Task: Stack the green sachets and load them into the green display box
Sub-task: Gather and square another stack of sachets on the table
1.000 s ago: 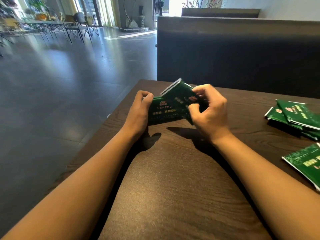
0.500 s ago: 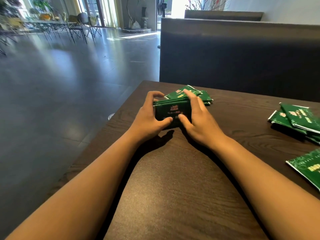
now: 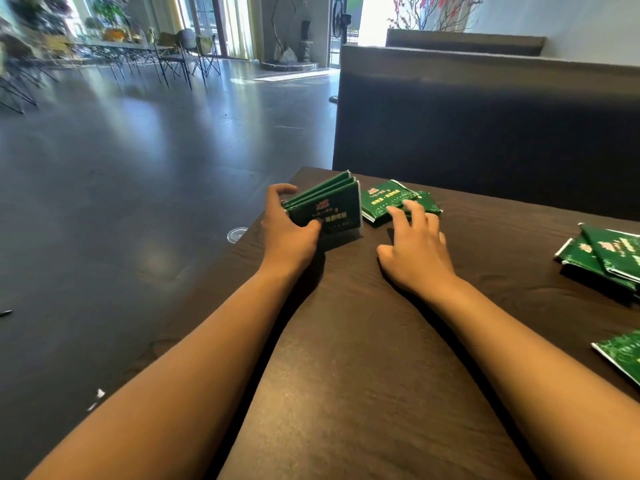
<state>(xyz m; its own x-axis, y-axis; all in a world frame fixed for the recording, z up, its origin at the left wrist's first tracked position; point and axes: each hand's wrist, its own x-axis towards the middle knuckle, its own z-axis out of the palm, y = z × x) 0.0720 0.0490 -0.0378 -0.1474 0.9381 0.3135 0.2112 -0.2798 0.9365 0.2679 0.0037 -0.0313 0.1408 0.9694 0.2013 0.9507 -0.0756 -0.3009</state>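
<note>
On the dark wood-grain worktop (image 3: 346,341) the left hand (image 3: 287,233) grasps a stack of green sachets (image 3: 329,206), thumb on the near face and fingers curled over the far side. The stack stands on its lower edge, tilted back, and its top edges fan apart a little so that several sachets can be told from one another. The front sachet carries a small red emblem near the top and a row of gold characters below it — too blurred to read, and partly covered by the thumb.

Just to the right of the stack, a few loose sachets (image 3: 388,200) lie flat, overlapping. The right hand (image 3: 415,251) rests its straight, spread fingertips (image 3: 412,207) on their near edge; it grips nothing. The top one shows the same red emblem, gold lettering and a pale scrolled border, none of it legible.

Well to the right of the stack, by the frame's edge, lies a second heap of sachets (image 3: 602,254) with white sealed ends, also printed in gold. Nearer the person than that heap, a single sachet (image 3: 620,355) is cut off by the frame — only a leafy pattern shows.

Behind the stack, beyond the worktop's far edge, rises a dark upholstered seat back (image 3: 485,126). Left of the stack, past the worktop's edge, a clear round lid-like thing (image 3: 237,234) lies on the grey floor (image 3: 121,168).
</note>
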